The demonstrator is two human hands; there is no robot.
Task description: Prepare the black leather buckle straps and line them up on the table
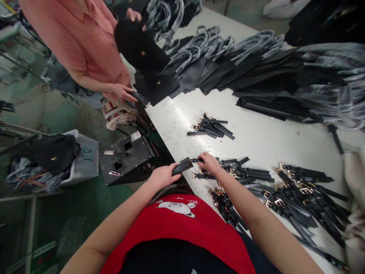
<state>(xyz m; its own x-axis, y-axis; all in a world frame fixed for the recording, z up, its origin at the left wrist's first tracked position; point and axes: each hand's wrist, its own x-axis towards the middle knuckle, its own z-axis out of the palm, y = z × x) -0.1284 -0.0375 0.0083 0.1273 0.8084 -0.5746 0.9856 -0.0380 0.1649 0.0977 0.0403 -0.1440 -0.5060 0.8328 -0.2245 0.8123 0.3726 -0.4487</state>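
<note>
My left hand (163, 176) is wrapped round a black handheld tool (182, 166), shaped like a hair clipper, its broad end pointing right. Just beyond that end, my right hand (210, 163) pinches a short black buckle strap (196, 160) over the table edge. The strap's buckle end faces the tool; whether the two touch is hard to tell. Beneath and beside my right hand lie more black buckle straps (251, 174) with gold buckles. A smaller bunch of straps (212, 126) rests farther up the table.
Across the white table (256, 139), black bag panels (216, 74) lie in an overlapping row with plastic-wrapped handles (194, 49). At the left, a co-worker in a pink shirt (82, 42) holds a panel and a similar black tool (139, 98). A grey bin (88, 158) stands lower left.
</note>
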